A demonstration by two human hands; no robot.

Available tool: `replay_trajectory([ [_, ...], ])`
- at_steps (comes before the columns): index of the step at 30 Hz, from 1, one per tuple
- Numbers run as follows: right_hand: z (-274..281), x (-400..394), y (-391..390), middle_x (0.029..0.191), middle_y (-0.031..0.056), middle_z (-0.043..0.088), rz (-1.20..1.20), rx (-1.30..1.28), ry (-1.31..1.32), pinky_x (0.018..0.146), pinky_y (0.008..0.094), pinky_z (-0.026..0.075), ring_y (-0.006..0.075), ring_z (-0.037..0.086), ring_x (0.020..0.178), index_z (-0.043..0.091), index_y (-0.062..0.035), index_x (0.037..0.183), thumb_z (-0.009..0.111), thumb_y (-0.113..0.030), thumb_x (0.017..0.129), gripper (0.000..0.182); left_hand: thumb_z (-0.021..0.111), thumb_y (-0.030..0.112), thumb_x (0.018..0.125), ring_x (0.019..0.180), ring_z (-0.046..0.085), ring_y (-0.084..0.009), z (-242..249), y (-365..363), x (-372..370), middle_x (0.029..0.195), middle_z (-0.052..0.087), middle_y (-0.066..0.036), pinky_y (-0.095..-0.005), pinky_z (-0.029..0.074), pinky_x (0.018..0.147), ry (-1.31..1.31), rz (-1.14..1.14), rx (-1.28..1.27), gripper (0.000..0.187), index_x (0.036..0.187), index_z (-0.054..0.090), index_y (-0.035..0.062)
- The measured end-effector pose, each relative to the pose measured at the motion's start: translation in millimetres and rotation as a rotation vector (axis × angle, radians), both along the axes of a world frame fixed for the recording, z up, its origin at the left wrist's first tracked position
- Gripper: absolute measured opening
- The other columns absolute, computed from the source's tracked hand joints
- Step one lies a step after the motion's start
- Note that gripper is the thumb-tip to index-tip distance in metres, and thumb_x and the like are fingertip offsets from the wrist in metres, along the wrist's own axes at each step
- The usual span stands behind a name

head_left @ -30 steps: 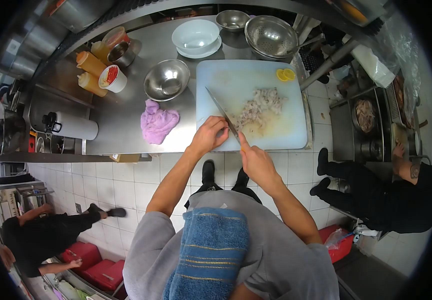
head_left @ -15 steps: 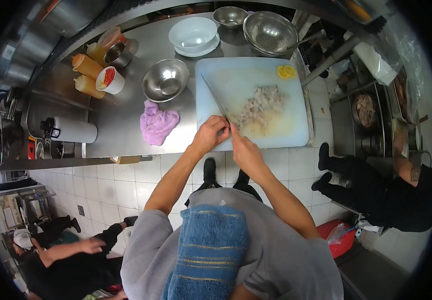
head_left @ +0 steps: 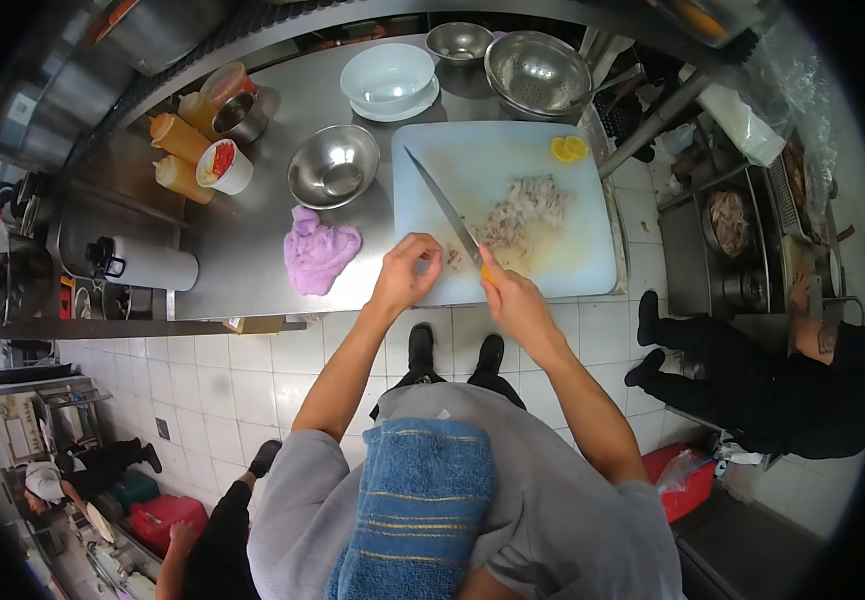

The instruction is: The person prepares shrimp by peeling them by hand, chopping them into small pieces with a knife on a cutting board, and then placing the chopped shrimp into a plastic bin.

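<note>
My right hand [head_left: 516, 298] is closed around the yellow handle of a long kitchen knife [head_left: 445, 208]. Its blade points away and to the left over the white cutting board [head_left: 593, 255]. At the board's front left edge, my left hand [head_left: 409, 268] curls with thumb and fingertips together, apart from the knife; whether anything small is pinched there is hidden. Chopped pale, purplish pieces [head_left: 525, 210] lie heaped at the board's middle right, with smaller bits near the blade. Two lemon slices [head_left: 569, 149] rest at its far right corner.
Left of the board are a crumpled purple cloth [head_left: 322, 255], a steel bowl [head_left: 334, 167], squeeze bottles [head_left: 181, 140] and a white cup [head_left: 225, 166]. Behind it stand a white bowl [head_left: 387, 78] and a colander [head_left: 539, 74]. People in dark clothes [head_left: 753, 375] are at right and lower left.
My hands have moved apart: the right shifted right with the knife, the left slightly left. More of the blade's flat side shows. The nearer person at lower left has moved toward the bottom edge.
</note>
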State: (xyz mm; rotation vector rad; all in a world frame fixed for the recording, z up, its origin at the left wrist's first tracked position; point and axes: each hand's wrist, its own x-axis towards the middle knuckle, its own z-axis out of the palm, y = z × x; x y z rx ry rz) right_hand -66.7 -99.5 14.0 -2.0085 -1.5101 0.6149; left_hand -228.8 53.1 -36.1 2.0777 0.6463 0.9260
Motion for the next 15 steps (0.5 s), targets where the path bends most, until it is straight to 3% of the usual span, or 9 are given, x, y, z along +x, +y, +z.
replay_trajectory([
  [6,22.0,-25.9,-6.1,0.083,0.0211,0.062,-0.04,0.203,-0.031,0.065,0.0519,0.053,0.0427,0.065,0.072,0.034,-0.0148,0.154,0.059,-0.013,0.096,0.063,0.07,-0.004,0.081,0.079,0.066,-0.0196,4.9,10.8,-24.2,0.097,0.067,-0.011,-0.0294,0.057,0.068,-0.159,0.24,-0.041,0.013,0.093,0.067,0.0007],
  [8,-20.7,-34.2,-6.1,0.084,0.0221,0.062,-0.006,-0.004,-0.127,0.065,0.0526,0.053,0.0434,0.065,0.071,0.032,-0.0152,0.155,0.058,-0.012,0.095,0.065,0.069,-0.004,0.082,0.08,0.066,-0.0195,6.8,10.8,-29.1,0.095,0.067,-0.012,-0.0292,0.057,0.067,-0.178,0.28,-0.053,0.012,0.092,0.067,0.0008],
  [12,-24.8,-41.5,0.1,0.085,0.0241,0.065,0.018,-0.157,-0.226,0.068,0.0534,0.055,0.0445,0.067,0.072,0.028,-0.0155,0.157,0.056,-0.008,0.094,0.069,0.069,-0.003,0.082,0.078,0.067,-0.0199,5.5,6.7,-33.4,0.094,0.068,-0.011,-0.0289,0.057,0.069,-0.071,0.188,-0.029,0.01,0.091,0.068,0.0],
  [15,-23.3,-30.7,1.3,0.086,0.0246,0.066,0.029,-0.13,-0.11,0.069,0.0524,0.054,0.0448,0.067,0.076,0.031,-0.0134,0.155,0.057,-0.009,0.094,0.067,0.07,-0.002,0.082,0.078,0.068,-0.0203,5.4,-3.7,-22.1,0.093,0.069,-0.011,-0.0284,0.057,0.07,-0.003,0.088,-0.067,0.01,0.092,0.069,-0.0004],
])
